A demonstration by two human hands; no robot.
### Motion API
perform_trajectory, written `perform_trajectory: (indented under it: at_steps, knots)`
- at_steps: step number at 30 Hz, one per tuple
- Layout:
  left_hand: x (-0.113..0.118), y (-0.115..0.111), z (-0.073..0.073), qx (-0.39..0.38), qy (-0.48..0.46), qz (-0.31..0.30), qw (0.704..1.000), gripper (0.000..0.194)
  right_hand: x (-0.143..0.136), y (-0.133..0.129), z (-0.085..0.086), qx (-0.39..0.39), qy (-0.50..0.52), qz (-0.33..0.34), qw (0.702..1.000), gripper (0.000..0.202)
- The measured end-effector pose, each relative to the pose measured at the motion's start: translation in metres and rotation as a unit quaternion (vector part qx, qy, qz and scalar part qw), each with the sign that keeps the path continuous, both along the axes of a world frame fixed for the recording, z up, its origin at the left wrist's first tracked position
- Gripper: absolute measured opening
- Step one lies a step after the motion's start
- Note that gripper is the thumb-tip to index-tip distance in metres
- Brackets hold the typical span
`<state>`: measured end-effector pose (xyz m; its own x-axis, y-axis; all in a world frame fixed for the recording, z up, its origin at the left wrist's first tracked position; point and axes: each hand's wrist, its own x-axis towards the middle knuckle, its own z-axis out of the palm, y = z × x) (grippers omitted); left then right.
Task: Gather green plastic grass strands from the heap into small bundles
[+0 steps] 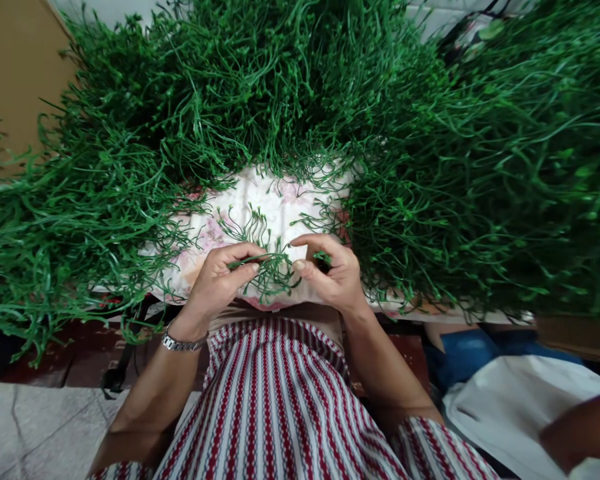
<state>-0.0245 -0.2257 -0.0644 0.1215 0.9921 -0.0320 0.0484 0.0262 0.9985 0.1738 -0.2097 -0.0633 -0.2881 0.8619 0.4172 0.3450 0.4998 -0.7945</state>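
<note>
My left hand (225, 273), with a metal watch on its wrist, pinches a small sprig of thin green stems (275, 272) between thumb and forefinger. The stems look like artificial greenery and fan out to the right. Facing it, my right hand (335, 270) has its forefinger and thumb curved apart at the sprig's right-hand tips. A small green piece (322, 259) shows inside its curled fingers. Below both hands lies a pale flowered cloth (255, 190), on which a few loose stems (245, 223) rest.
Large heaps of the same green stems rise behind the cloth (260, 80), to the left (80, 213) and to the right (480, 187). A dark patterned bag (473, 33) is at the back right. Another person's arm (585, 427) and pale clothing (520, 393) are at lower right.
</note>
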Motion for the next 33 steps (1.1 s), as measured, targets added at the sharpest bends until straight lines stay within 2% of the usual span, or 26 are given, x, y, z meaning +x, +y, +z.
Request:
perform_trajectory:
  at_steps: [3,6,8,11,13,17,21,24,27,30,33]
  knots:
    - [0.0,0.0,0.0,-0.038,-0.075,-0.001,0.996,0.011,-0.005,0.005,0.003,0.011,-0.048,0.08,0.996,0.023]
    - [0.001,0.0,0.002,-0.039,-0.121,0.012,0.992,0.009,-0.01,0.007,0.004,0.026,-0.077,0.099,0.992,0.017]
    - [0.002,-0.001,0.004,0.005,-0.117,0.015,0.993,0.009,-0.012,0.006,0.004,0.029,-0.082,0.084,0.993,0.016]
    - [0.003,-0.003,0.007,0.09,-0.062,0.02,0.994,0.011,-0.013,0.004,0.006,0.013,-0.105,0.081,0.991,0.018]
    - [0.005,-0.004,0.007,0.106,-0.055,0.027,0.993,0.012,-0.014,0.002,0.008,-0.002,-0.127,0.083,0.988,0.024]
    - [0.012,-0.007,0.002,0.008,-0.133,0.069,0.989,0.01,-0.019,-0.003,0.009,-0.018,-0.146,0.067,0.987,0.033]
    - [0.016,-0.009,0.002,-0.085,-0.173,0.121,0.974,0.012,-0.022,-0.005,0.005,-0.018,-0.166,0.065,0.984,0.024]
    - [0.013,-0.009,0.005,-0.121,-0.169,0.116,0.971,0.011,-0.018,-0.005,0.003,-0.013,-0.169,0.088,0.982,0.019]
    - [0.01,-0.008,0.008,-0.146,-0.167,0.105,0.969,0.01,-0.014,-0.004,0.004,0.009,-0.147,0.095,0.984,0.024]
    - [0.009,-0.008,0.009,-0.166,-0.171,0.088,0.967,0.01,-0.012,-0.003,0.005,0.058,-0.131,0.119,0.982,0.038]
    - [0.011,-0.009,0.009,-0.188,-0.177,0.058,0.964,0.009,-0.013,-0.001,0.004,0.115,-0.153,0.152,0.97,0.032]
